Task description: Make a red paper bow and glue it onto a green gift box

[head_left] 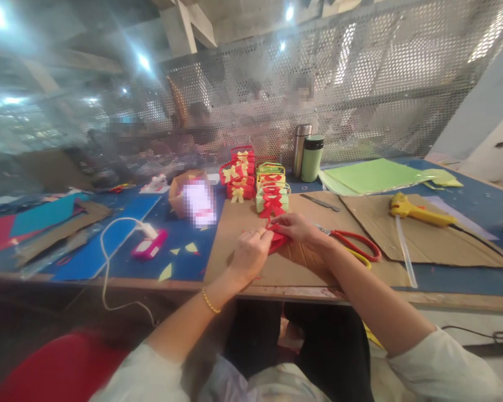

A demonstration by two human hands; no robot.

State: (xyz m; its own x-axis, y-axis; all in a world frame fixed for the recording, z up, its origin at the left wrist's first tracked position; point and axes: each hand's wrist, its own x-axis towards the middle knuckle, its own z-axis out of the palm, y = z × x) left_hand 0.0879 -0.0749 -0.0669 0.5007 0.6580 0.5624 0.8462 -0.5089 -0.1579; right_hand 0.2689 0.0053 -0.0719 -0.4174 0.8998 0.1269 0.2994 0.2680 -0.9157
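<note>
A red folded piece [278,241] is between my two hands, above the cardboard sheet [226,251] at the table's front. My left hand [252,248] has its fingers closed on the piece's left side. From the right, my right hand [298,229] pinches its upper edge. Just beyond them stand small green boxes [260,202] with red bows, beside a stack of red boxes [246,188] with yellow bows. Scissors with red handles [360,237] lie to the right of my right hand, near a yellow handle.
A yellow glue gun [423,212] with a cord rests on cardboard at right. Behind are a green flask [312,159], a steel flask [299,146] and green sheets [371,174]. A lit phone [200,202], a pink device [150,245] with a white cable and paper scraps are left.
</note>
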